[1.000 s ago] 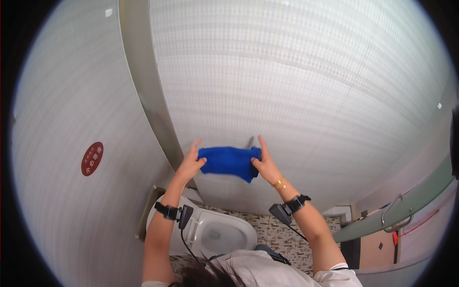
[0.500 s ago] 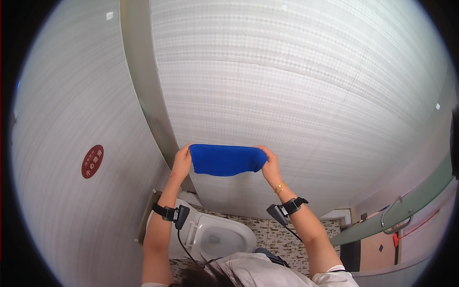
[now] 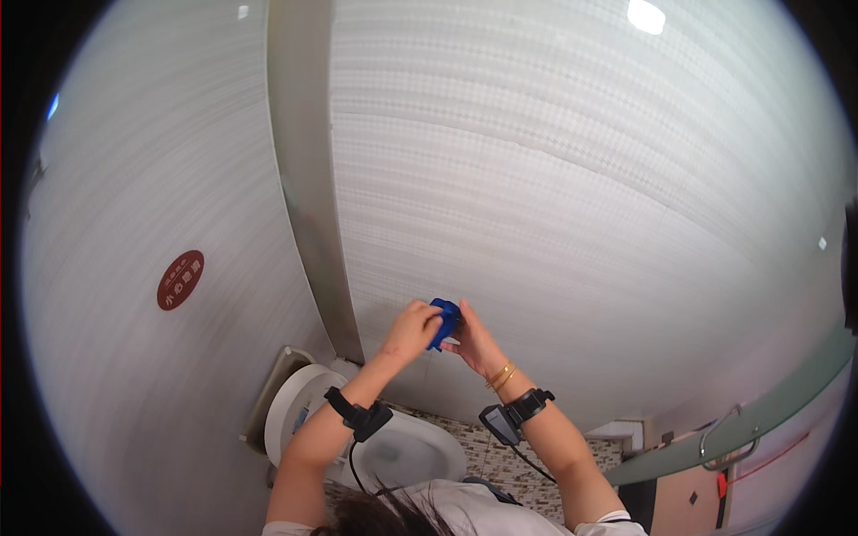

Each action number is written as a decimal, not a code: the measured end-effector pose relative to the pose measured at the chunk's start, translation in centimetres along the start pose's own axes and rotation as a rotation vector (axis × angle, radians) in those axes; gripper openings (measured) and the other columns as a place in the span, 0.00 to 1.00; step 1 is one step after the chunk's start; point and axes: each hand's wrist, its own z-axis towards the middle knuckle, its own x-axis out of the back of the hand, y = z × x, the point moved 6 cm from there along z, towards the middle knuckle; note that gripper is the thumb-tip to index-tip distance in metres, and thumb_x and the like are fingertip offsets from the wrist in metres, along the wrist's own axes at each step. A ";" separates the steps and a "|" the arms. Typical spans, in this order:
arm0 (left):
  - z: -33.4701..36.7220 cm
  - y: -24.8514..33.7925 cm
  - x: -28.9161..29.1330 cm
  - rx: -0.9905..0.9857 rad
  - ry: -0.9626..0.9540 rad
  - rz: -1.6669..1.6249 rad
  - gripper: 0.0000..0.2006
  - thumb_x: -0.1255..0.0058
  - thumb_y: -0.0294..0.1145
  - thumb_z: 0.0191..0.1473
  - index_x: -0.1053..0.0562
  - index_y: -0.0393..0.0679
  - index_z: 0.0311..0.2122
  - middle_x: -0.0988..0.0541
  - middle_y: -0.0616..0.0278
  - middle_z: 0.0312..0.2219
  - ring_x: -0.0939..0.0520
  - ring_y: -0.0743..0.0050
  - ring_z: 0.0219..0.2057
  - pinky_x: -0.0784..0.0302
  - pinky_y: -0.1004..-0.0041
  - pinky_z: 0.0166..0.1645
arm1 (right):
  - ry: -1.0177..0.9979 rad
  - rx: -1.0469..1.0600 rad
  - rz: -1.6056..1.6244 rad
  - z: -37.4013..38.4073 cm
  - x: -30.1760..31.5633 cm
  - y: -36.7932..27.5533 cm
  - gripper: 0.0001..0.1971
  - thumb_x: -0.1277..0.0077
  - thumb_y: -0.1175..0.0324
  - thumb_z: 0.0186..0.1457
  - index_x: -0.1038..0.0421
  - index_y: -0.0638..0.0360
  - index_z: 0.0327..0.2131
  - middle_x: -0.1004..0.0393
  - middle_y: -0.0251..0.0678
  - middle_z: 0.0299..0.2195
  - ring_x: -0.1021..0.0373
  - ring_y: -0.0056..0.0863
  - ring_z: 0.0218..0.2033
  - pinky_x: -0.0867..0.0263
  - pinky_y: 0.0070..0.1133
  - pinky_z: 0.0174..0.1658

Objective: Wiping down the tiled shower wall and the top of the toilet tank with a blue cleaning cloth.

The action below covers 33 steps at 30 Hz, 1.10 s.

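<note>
A small blue cloth (image 3: 444, 322) is bunched and folded between my two hands, in front of the patterned wall. My left hand (image 3: 414, 330) pinches it from the left, with the fingers bent over its near side. From the right, my right hand (image 3: 476, 343) cups around the cloth, its fingers curved against the far edge. Part of the cloth is hidden behind the fingers. Both forearms wear black straps with a small device and a cable.
Below my left forearm stands a white toilet (image 3: 407, 456) with its seat lid (image 3: 290, 402) raised toward the tank. A metal-grey post (image 3: 308, 179) runs down the wall corner. At right is a green-edged door (image 3: 786, 402) with a curved handle (image 3: 728, 447). Mosaic tile (image 3: 500, 460) covers the floor.
The cloth was stretched flat between my hands; now it is gathered into a bunch. My hands have come together, the left moving right and the right moving left. The view has shifted slightly.
</note>
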 end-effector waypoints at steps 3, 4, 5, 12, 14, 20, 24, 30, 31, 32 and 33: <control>-0.7 -0.2 -1.2 0.196 -0.164 -0.305 0.10 0.57 0.32 0.50 0.29 0.37 0.34 0.28 0.60 0.30 0.26 0.65 0.30 0.31 0.71 0.36 | 0.154 0.094 -0.254 -0.2 1.1 -0.4 0.20 0.55 0.56 0.51 0.39 0.59 0.43 0.34 0.33 0.38 0.37 0.22 0.39 0.40 0.26 0.45; -0.7 -1.0 -1.2 0.342 -0.168 -0.424 0.12 0.56 0.34 0.49 0.30 0.38 0.36 0.29 0.58 0.33 0.27 0.65 0.33 0.32 0.70 0.39 | 0.155 0.095 -0.264 -0.1 1.5 -0.3 0.20 0.55 0.56 0.51 0.39 0.59 0.43 0.34 0.33 0.38 0.37 0.22 0.39 0.40 0.26 0.45; -0.9 -1.9 -1.3 0.487 -0.174 -0.543 0.14 0.55 0.36 0.49 0.31 0.39 0.38 0.30 0.57 0.36 0.28 0.65 0.36 0.33 0.70 0.41 | 0.136 0.122 -0.252 -0.1 1.8 -0.3 0.19 0.54 0.58 0.51 0.39 0.59 0.43 0.34 0.33 0.38 0.37 0.22 0.39 0.40 0.26 0.45; -4.0 -7.3 -2.1 0.836 -0.095 -1.079 0.26 0.51 0.43 0.48 0.40 0.38 0.48 0.36 0.52 0.45 0.35 0.65 0.46 0.39 0.69 0.49 | 0.037 0.321 -0.206 0.1 -0.7 -2.1 0.18 0.54 0.62 0.52 0.40 0.60 0.44 0.34 0.31 0.36 0.36 0.21 0.37 0.39 0.22 0.43; -3.2 -6.5 -1.7 0.778 -0.065 -1.180 0.25 0.50 0.43 0.47 0.39 0.38 0.47 0.35 0.54 0.44 0.34 0.66 0.46 0.39 0.70 0.48 | 0.066 0.305 -0.242 0.4 0.1 -2.3 0.17 0.54 0.64 0.51 0.39 0.60 0.43 0.34 0.31 0.36 0.36 0.21 0.37 0.39 0.22 0.43; 2.5 -7.8 3.2 0.462 0.112 -0.540 0.16 0.49 0.35 0.46 0.34 0.37 0.38 0.27 0.55 0.32 0.26 0.67 0.37 0.33 0.71 0.41 | 0.134 0.354 -0.666 2.9 -0.5 -3.6 0.12 0.53 0.67 0.51 0.38 0.60 0.38 0.34 0.32 0.35 0.37 0.17 0.35 0.40 0.20 0.39; 8.0 -4.0 7.9 0.220 0.366 -0.249 0.13 0.49 0.30 0.44 0.34 0.37 0.36 0.26 0.50 0.30 0.25 0.58 0.33 0.31 0.70 0.38 | 0.331 0.676 -0.847 3.5 -4.1 -8.7 0.09 0.52 0.73 0.48 0.39 0.62 0.34 0.34 0.38 0.34 0.37 0.21 0.32 0.39 0.22 0.36; 9.9 -5.9 7.5 0.211 0.545 -0.033 0.12 0.47 0.29 0.41 0.33 0.38 0.33 0.31 0.53 0.32 0.30 0.54 0.36 0.34 0.66 0.40 | 0.224 1.496 -1.576 2.9 -11.0 -9.0 0.12 0.58 0.78 0.45 0.38 0.65 0.37 0.36 0.47 0.38 0.38 0.41 0.40 0.41 0.31 0.43; 9.9 -5.9 7.0 0.258 0.566 -0.057 0.12 0.47 0.28 0.41 0.33 0.38 0.33 0.31 0.52 0.32 0.30 0.54 0.36 0.34 0.66 0.40 | 0.143 1.392 -1.712 4.0 -10.7 -7.6 0.18 0.61 0.77 0.47 0.42 0.65 0.45 0.41 0.47 0.46 0.42 0.40 0.48 0.46 0.31 0.50; 9.8 -6.0 6.8 0.306 0.588 -0.079 0.12 0.46 0.28 0.41 0.33 0.38 0.33 0.31 0.52 0.31 0.30 0.53 0.35 0.34 0.66 0.40 | 0.143 1.393 -1.717 4.5 -10.1 -7.0 0.18 0.61 0.77 0.47 0.42 0.65 0.45 0.41 0.47 0.46 0.42 0.40 0.48 0.46 0.31 0.50; 9.8 -6.0 6.8 0.299 0.557 -0.064 0.13 0.47 0.27 0.41 0.34 0.38 0.34 0.31 0.51 0.33 0.30 0.54 0.36 0.34 0.67 0.41 | 0.230 1.323 -1.812 5.0 -9.8 -6.5 0.21 0.61 0.75 0.48 0.45 0.64 0.48 0.45 0.47 0.50 0.46 0.39 0.52 0.50 0.30 0.53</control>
